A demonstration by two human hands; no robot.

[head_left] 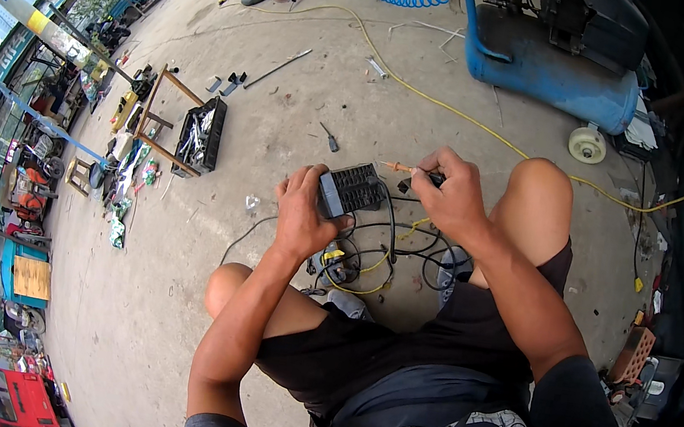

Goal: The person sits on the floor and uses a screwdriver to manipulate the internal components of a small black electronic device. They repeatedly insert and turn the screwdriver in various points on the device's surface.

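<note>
My left hand (pixel 304 212) is closed on the side of a black, finned electrical box (pixel 356 191), tilted above the ground between my knees. A black cable (pixel 393 229) runs from the box. In my right hand (pixel 452 196) is a slim screwdriver-like tool (pixel 396 167) with an orange shaft; its tip points left, just above the box's far right corner and apart from it. My fingers hide much of its handle. Loops of black and yellow cable (pixel 368 290) lie below, by my shoes. A small dark-handled screwdriver (pixel 331 139) rests on the ground beyond the box.
A black crate of tools (pixel 202 134) stands to the left beside a wooden frame (pixel 145 120). At the upper right is a blue air compressor (pixel 544 80). A yellow hose (pixel 428 96) crosses the concrete. A brick (pixel 632 355) lies at the right edge.
</note>
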